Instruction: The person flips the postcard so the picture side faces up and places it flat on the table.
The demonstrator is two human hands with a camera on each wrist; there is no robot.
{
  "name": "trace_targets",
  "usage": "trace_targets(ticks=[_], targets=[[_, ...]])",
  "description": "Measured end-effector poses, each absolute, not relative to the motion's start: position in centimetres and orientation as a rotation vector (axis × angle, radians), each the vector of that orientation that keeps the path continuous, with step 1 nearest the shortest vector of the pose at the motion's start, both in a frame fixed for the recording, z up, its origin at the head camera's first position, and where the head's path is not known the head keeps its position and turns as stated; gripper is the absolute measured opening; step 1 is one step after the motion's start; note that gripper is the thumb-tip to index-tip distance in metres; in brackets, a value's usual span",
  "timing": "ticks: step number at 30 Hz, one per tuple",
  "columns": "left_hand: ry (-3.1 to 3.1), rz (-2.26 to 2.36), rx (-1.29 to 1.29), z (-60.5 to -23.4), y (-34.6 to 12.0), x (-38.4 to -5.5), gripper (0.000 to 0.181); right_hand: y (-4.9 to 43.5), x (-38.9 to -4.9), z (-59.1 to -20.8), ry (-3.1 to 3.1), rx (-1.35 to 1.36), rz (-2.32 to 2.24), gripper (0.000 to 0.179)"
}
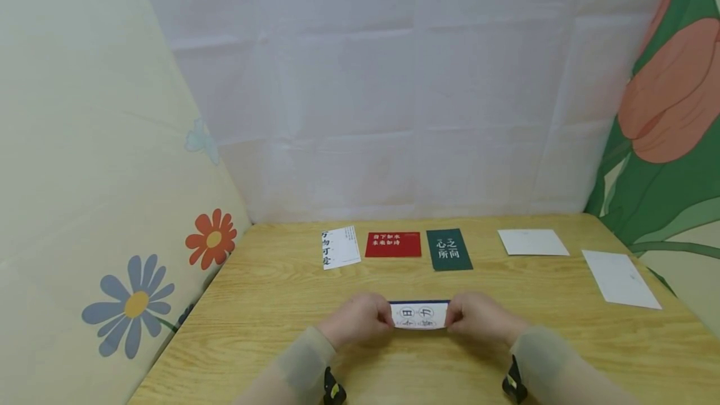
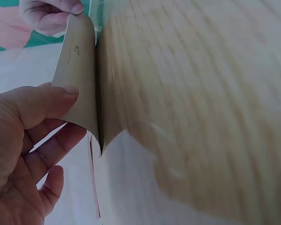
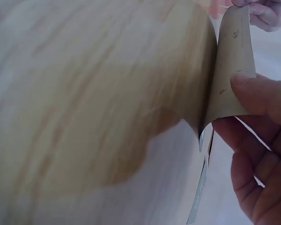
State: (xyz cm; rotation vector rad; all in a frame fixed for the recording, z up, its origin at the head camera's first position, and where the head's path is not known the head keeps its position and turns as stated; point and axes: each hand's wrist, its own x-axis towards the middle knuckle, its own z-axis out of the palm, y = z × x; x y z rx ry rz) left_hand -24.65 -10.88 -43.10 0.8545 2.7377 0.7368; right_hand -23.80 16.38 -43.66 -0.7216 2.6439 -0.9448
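Note:
A white postcard [image 1: 419,317] with black circled characters and a dark blue strip along its far edge is held between both hands near the front of the table. My left hand [image 1: 361,319] pinches its left end between thumb and fingers. At the opposite end, my right hand [image 1: 485,319] grips it the same way. In the left wrist view the card's plain back [image 2: 79,70] bears small print and bows in a curve, its lower edge right at the glossy tabletop. The right wrist view shows the same bend, with the right thumb [image 3: 248,89] pressed on the back.
Along the far side of the wooden table [image 1: 253,305] lie a white card with black characters [image 1: 342,249], a red card [image 1: 393,244] and a green card [image 1: 449,249]. Farther right are two blank-looking white cards, one [image 1: 533,242] behind the other [image 1: 621,279]. Cloth-covered walls enclose the table.

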Motion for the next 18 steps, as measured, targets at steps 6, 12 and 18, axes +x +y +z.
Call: trace_targets(ticks=[6, 12, 18], targets=[[2.728, 0.665, 0.858, -43.5, -10.8, -24.5, 0.017, 16.4, -23.8, -44.1, 2.643, -0.777, -0.881, 0.017], [2.742, 0.538, 0.917, -43.5, -10.8, -24.4, 0.016, 16.4, -23.8, -44.5, 2.633, -0.831, -0.821, 0.018], [2.723, 0.518, 0.939, -43.7, -10.8, -24.4, 0.015, 16.3, -24.0, -44.8, 2.632, -0.904, -0.744, 0.017]])
